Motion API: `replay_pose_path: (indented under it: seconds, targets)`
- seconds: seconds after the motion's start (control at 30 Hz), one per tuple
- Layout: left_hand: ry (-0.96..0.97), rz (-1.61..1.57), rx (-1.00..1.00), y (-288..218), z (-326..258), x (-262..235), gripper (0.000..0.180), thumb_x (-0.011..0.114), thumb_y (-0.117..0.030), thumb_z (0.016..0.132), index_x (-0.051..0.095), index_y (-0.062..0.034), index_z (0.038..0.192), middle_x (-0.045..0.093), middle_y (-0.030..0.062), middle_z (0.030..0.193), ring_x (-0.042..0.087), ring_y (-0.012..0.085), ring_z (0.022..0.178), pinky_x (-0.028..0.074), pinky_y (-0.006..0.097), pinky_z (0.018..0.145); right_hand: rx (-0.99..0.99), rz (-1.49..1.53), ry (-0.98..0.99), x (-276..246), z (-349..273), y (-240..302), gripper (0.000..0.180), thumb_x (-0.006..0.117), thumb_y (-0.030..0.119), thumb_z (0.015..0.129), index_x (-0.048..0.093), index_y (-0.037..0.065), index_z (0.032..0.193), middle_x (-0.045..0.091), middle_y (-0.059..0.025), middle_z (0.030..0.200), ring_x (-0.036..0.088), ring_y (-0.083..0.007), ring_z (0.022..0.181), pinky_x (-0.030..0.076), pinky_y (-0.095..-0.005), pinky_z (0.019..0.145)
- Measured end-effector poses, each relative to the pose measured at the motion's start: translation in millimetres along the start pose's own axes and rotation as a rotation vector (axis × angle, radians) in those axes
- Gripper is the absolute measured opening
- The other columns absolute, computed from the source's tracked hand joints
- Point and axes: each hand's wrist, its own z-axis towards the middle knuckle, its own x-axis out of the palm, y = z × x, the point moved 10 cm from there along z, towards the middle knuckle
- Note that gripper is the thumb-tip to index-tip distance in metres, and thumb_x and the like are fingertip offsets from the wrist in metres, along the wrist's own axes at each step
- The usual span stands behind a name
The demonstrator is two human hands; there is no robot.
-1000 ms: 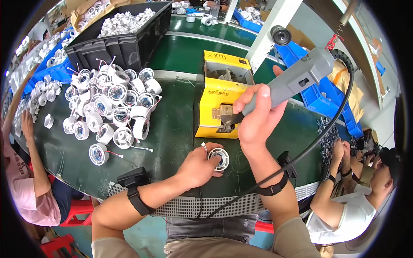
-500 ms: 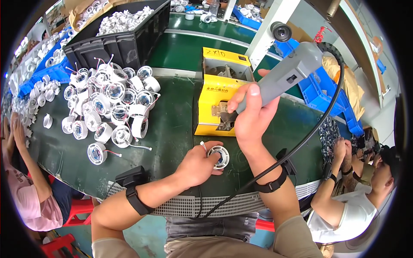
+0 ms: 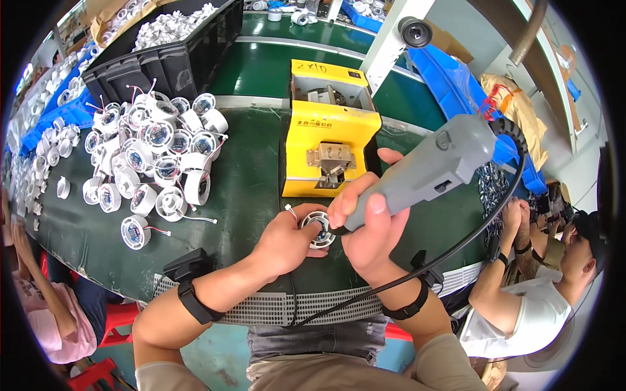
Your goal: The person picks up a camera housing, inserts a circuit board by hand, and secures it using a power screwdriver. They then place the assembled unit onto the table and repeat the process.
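Observation:
My left hand (image 3: 285,239) grips a round white plastic housing (image 3: 321,238) with a circuit board inside, held down on the green bench. A short wire with a white connector (image 3: 290,210) sticks out above the fingers. In my right hand (image 3: 373,225) is a grey electric screwdriver (image 3: 427,166), tilted, its black cord running off the rear end. The tool's dark nose is at the housing's right edge; its tip is hidden, so contact cannot be told. Just beyond both hands stands a yellow screw feeder (image 3: 334,140) with a metal outlet at its front.
Many similar white housings with wires (image 3: 156,153) lie heaped on the left of the bench (image 3: 244,156). Behind them stands a black crate (image 3: 176,68) of white parts. Blue bins (image 3: 450,85) line the right. The black cord (image 3: 450,260) crosses my right forearm. Co-workers sit on both sides.
My right hand has brought the screwdriver down and toward me, from the yellow feeder's outlet to the housing. My left hand keeps its hold on the housing. The whole view has shifted slightly.

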Motion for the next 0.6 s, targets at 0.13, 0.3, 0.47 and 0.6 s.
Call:
replay_pose_path:
  seconds: [0.13,0.3,0.47,0.6]
  targets:
    - [0.004,-0.038,0.006,4,1,-2,0.032,0.047,-0.008,0.094,0.051,0.004,0.124,0.06,0.0132,0.11,0.065,0.0194,0.092,0.059,0.03,0.077,0.006,-0.001,0.009,2,-5,-8,0.061,0.056,0.034,0.09,0.025,0.003,0.131,0.05,-0.0076,0.068,0.051,-0.0165,0.052,0.047,-0.0309,0.05]
    - [0.009,-0.022,0.013,0,-1,1,0.032,0.046,-0.009,0.094,0.05,0.0045,0.124,0.06,0.0137,0.11,0.064,0.0197,0.093,0.059,0.031,0.078,0.008,0.028,0.005,1,-5,-7,0.061,0.056,0.034,0.09,0.024,0.003,0.131,0.05,-0.0081,0.068,0.051,-0.0163,0.052,0.046,-0.0312,0.05]
    - [-0.001,-0.03,0.004,2,-1,-2,0.033,0.046,-0.008,0.094,0.049,0.0055,0.124,0.059,0.014,0.111,0.064,0.0205,0.094,0.059,0.031,0.078,0.009,0.04,0.043,5,-6,-12,0.058,0.057,0.035,0.09,0.026,0.003,0.127,0.049,-0.0083,0.068,0.05,-0.0162,0.052,0.046,-0.0315,0.05]
    - [0.005,-0.001,0.001,0,0,0,0.032,0.046,-0.008,0.094,0.05,0.0055,0.123,0.059,0.0141,0.111,0.064,0.0203,0.095,0.059,0.031,0.078,0.004,0.063,0.086,5,-7,-15,0.055,0.058,0.036,0.089,0.027,0.004,0.122,0.049,-0.0084,0.067,0.05,-0.0159,0.052,0.046,-0.0308,0.049]
